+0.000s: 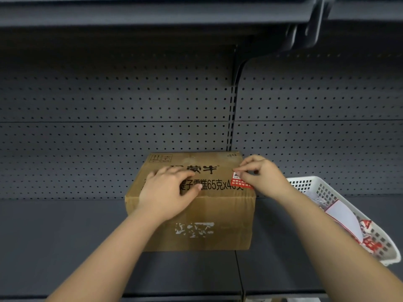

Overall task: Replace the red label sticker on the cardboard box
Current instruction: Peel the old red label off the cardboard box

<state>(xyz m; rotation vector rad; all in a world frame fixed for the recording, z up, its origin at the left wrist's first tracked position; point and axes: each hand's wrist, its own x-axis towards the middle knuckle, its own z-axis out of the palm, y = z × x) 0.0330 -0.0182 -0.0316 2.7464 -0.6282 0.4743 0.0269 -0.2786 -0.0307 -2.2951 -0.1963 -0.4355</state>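
Observation:
A brown cardboard box [220, 216] with black printed characters stands on a dark grey shelf, in the middle of the view. A red and white label sticker [241, 182] lies on the box's top near its right edge. My left hand [168, 190] rests flat on the left half of the top, fingers spread. At the sticker's upper corner, my right hand [259, 175] has thumb and forefinger pinched on its edge and hides part of it. Torn white paper remains [194, 229] mark the box's front face.
A white perforated plastic basket [322, 188] sits tilted on the shelf right of the box, holding white sheets with red stickers [366, 234]. Behind stands a grey pegboard wall [109, 127]. A second shelf [152, 16] with a bracket hangs overhead.

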